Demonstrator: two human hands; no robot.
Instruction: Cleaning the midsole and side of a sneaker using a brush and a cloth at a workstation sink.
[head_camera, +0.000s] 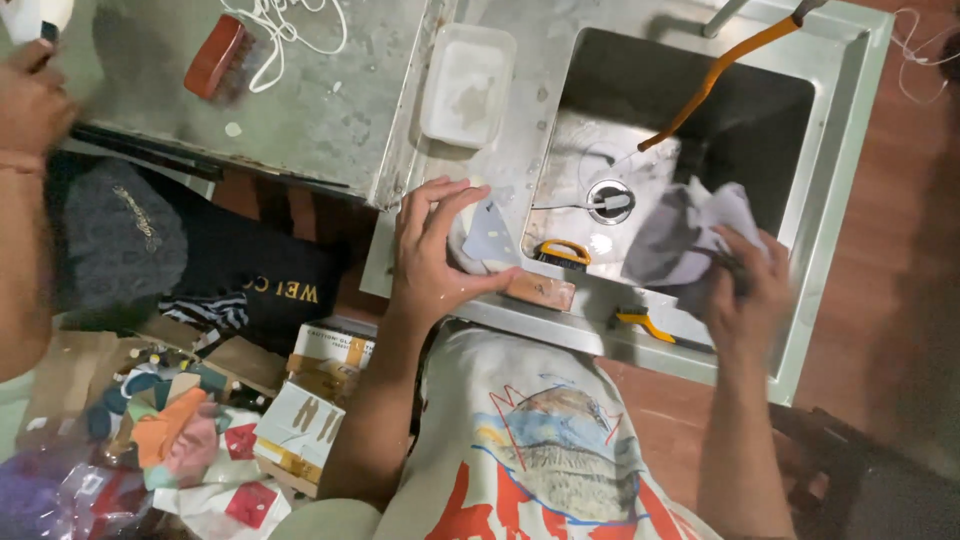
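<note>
Seen from above: a worn steel sink unit (820, 290) on a reddish-brown floor, with a scuffed metal desk (330, 110) just beside it to the left. Inside the basin, a round drain (610, 200) and an orange hose (715, 75) running down from the top corner. Left hand (432, 255) at the sink's front left edge, fingers (430, 200) curled loosely around a thin, pale grey flat piece (490, 235) held against the rim, thumb under it. Right hand (748, 290) at the front right of the basin, fingers closed in a grip on a crumpled pale lilac cloth (690, 235), blurred with motion. On the front rim between the hands, a small brown block (540, 290); just behind it, an orange-handled tool (562, 252); near the right hand, a second orange-handled tool (645, 322). White plastic tray (468, 85) on the ledge left of the basin. On the desk, a red brush (215, 55) and a tangle of white cord (285, 25). Far left, another person's arm (25, 180). Below the desk, cardboard boxes (315, 390) and a heap of coloured fabric scraps (165, 425) on the floor.
</note>
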